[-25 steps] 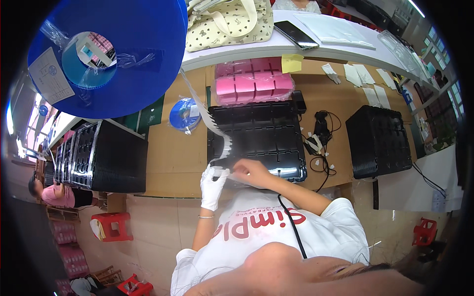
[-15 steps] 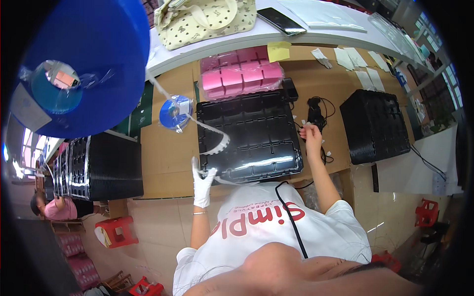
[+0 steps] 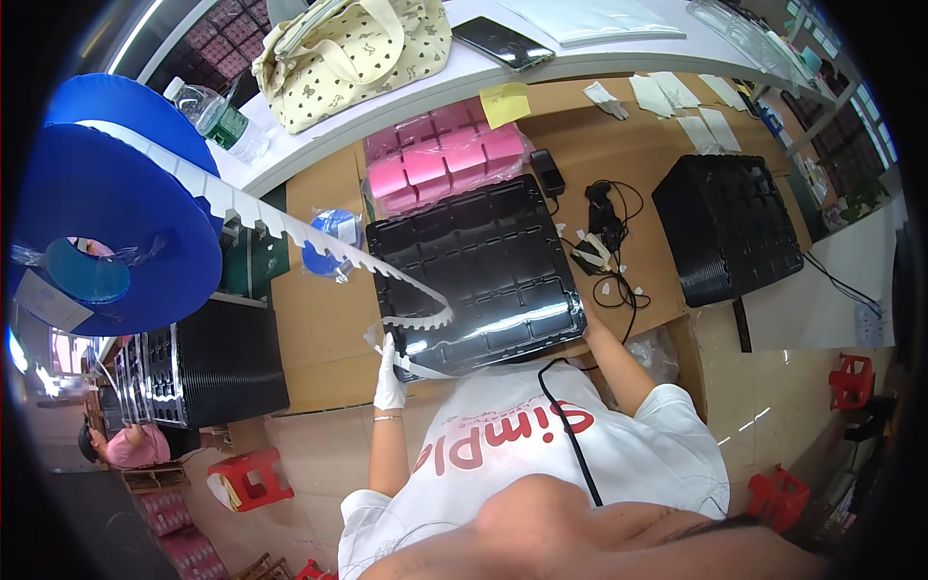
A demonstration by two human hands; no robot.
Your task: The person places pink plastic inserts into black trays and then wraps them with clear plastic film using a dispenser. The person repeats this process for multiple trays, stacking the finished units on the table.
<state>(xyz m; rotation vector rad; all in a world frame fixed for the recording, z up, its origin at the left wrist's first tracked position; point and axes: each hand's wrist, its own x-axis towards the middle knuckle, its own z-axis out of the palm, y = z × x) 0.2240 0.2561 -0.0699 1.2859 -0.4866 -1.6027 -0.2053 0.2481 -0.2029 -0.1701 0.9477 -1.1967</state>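
Note:
A black plastic tray (image 3: 474, 261) with moulded compartments lies in front of me, apparently atop others. My left hand (image 3: 389, 382), in a white glove, is at its near left side, fingers along the edge. My bare right hand (image 3: 593, 319) is at the right edge, its fingertips hidden by the tray; both hands seem to grip it. A notched white strip (image 3: 290, 224) runs from the big blue reel (image 3: 164, 280) over the tray and loops back to its near left corner. Beside my right hand lies a small tool with pale handles (image 3: 601, 253).
Pink trays in clear wrap (image 3: 449, 164) stand behind. Stacks of black trays flank me, one right (image 3: 725, 227), one left (image 3: 232, 367). A small blue reel (image 3: 332, 242), black cables (image 3: 609, 213) and a power adapter (image 3: 547, 174) lie around. A shelf (image 3: 590, 53) crosses the back.
My right hand has come down from beside the cables to the tray's right edge; the pale-handled tool now shows there. My left fingers have closed in on the left edge. The view has shifted.

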